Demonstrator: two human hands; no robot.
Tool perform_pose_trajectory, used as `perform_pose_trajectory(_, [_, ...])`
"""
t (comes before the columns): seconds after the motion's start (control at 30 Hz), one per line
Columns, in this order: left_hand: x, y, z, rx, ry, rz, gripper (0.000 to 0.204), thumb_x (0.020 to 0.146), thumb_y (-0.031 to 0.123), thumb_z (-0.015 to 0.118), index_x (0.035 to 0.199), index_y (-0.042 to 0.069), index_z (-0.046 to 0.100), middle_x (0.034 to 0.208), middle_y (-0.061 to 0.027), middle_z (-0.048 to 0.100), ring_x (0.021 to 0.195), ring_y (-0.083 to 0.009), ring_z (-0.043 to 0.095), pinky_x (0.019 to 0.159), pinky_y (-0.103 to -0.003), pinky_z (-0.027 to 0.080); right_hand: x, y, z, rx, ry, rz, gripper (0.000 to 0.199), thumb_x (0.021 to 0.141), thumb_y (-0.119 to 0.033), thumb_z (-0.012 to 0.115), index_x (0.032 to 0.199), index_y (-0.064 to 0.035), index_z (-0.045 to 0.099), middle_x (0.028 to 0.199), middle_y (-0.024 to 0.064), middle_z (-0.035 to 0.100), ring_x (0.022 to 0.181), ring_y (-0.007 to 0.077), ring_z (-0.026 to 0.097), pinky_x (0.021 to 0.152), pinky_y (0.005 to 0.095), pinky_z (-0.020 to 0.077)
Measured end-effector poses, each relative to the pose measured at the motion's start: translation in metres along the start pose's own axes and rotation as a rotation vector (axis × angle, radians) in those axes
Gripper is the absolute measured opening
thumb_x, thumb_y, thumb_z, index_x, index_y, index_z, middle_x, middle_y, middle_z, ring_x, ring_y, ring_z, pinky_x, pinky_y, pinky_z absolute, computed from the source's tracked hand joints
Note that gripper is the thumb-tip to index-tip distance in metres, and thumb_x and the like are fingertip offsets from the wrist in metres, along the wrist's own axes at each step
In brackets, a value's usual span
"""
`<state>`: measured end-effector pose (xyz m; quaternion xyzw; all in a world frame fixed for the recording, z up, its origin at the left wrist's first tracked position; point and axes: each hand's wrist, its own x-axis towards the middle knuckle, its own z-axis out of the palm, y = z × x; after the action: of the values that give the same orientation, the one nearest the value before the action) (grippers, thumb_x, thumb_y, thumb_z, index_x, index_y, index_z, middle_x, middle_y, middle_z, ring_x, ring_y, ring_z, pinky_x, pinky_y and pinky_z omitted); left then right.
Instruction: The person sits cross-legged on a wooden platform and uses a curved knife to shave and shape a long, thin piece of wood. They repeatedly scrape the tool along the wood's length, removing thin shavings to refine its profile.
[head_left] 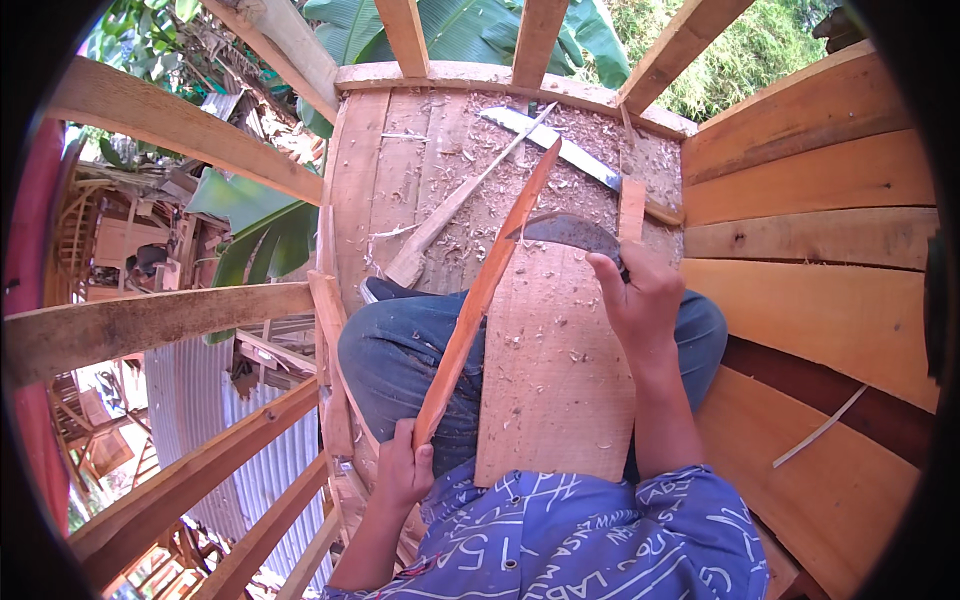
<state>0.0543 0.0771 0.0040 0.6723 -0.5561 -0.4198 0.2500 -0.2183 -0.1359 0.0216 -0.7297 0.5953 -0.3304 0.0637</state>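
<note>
My left hand (404, 468) is wrapped round the lower end of a long, tapered reddish wooden strip (470, 320), which slants up and away to the right. My right hand (640, 300) grips a dark curved knife (572, 232) by its handle, mostly hidden in the fist, thumb sticking out. The knife's blade points left, and its tip meets or overlaps the strip; whether it cuts into the wood I cannot tell. Beneath the knife, a flat wooden board (560, 370) lies across my lap between my knees, with shavings scattered on it.
Beyond my legs a machete (565, 148) and a paddle-shaped stick (440, 222) lie on the shaving-covered plank floor (400, 130). A short wood piece (632, 208) is beside the machete. Slatted railing (180, 312) stands at left, a plank wall (800, 225) at right, with a thin strip (820, 428) there.
</note>
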Motion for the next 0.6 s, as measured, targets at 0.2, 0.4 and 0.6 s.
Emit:
perform_pose_trajectory(0.2, [0.002,0.006,0.000,0.026,0.025,0.027,0.033,0.094,0.032,0.047,0.102,0.000,0.049,0.061,-0.0191,0.050,0.056,-0.0411,0.057,0.050,-0.043,0.042,-0.006,-0.012,-0.007,0.010,-0.182,-0.171,0.046,0.082,-0.041,0.069,0.059,-0.0073,0.046,0.053,0.0099,0.046,0.045,0.0275,0.050,0.042,0.0365,0.0371])
perform_pose_trajectory(0.4, [0.002,0.008,0.003,0.027,0.021,-0.013,0.029,0.093,0.029,0.050,0.103,0.001,0.048,0.061,-0.0202,0.051,0.057,-0.0424,0.057,0.049,-0.043,0.042,0.004,-0.016,-0.003,-0.122,-0.203,-0.266,0.046,0.081,-0.047,0.066,0.060,-0.0096,0.048,0.052,0.0061,0.048,0.044,0.0231,0.052,0.041,0.0348,0.0382])
perform_pose_trajectory(0.6, [0.001,0.007,0.006,0.024,0.033,-0.026,0.027,0.093,0.026,0.051,0.103,0.001,0.048,0.062,-0.0209,0.052,0.059,-0.0430,0.058,0.050,-0.045,0.042,0.026,0.007,0.008,-0.237,0.003,-0.157,0.051,0.081,-0.049,0.066,0.059,-0.0082,0.045,0.051,0.0077,0.046,0.043,0.0269,0.049,0.041,0.0359,0.0368])
